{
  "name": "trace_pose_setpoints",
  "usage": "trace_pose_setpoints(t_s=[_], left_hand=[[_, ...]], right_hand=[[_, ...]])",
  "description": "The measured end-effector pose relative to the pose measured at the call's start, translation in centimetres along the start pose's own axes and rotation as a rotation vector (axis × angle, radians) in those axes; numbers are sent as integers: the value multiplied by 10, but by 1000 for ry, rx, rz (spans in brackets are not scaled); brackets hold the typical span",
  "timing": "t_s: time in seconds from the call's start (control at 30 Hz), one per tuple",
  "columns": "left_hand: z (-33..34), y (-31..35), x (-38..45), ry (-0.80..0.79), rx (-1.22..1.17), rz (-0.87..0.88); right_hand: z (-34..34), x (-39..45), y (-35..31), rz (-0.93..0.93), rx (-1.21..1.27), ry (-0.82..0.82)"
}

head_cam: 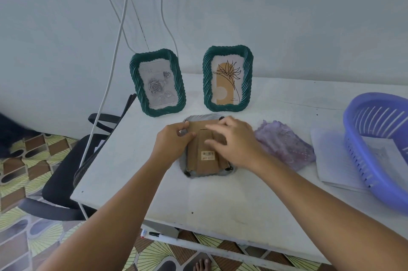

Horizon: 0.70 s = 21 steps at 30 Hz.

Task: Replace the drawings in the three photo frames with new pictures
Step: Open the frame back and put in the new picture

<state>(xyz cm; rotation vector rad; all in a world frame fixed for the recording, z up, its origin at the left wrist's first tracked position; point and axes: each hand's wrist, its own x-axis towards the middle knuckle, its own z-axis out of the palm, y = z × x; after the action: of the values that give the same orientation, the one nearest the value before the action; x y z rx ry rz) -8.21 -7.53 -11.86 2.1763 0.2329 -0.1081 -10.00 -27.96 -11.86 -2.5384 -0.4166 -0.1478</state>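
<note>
1. While I am watching through the head camera, the white table (pixel 220 200) is filling most of the view, standing against a pale wall.
2. At the table's right edge a purple basket (pixel 375 138) is sitting partly on some printed sheets (pixel 331 160).
3. Two green frames are standing upright at the back, well apart: the left frame (pixel 157 82) is showing a grey rose drawing, the right frame (pixel 227 78) a line-drawn plant on tan.
4. A crumpled lilac cloth (pixel 284 144) is lying just beside the third frame, on its right.
5. That third frame (pixel 206 151) is lying face down near the table's middle, its brown backing board and barcode sticker facing up.
6. My left hand (pixel 173 140) is resting on the board's upper left corner, fingers curled and pinching at its edge.
7. My right hand (pixel 234 140) is lying spread over the board's right side, fingers pressing down; I cannot tell whether it is gripping anything.
</note>
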Motion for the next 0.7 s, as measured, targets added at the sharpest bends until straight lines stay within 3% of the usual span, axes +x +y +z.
trace_pose_setpoints(t_s=[0.1, 0.2, 0.43, 0.7], left_hand=[[-4, 1, -3, -2, -6, 34], [-17, -1, -12, -34, -9, 83], [-49, -15, -49, -338, 108, 218], [-47, -21, -56, -318, 131, 251]], right_hand=[[1, -4, -9, -94, -73, -148], [-1, -4, -10, -68, -112, -177], [-2, -1, -10, -20, -66, -193], [-4, 1, -11, -19, -70, -210]])
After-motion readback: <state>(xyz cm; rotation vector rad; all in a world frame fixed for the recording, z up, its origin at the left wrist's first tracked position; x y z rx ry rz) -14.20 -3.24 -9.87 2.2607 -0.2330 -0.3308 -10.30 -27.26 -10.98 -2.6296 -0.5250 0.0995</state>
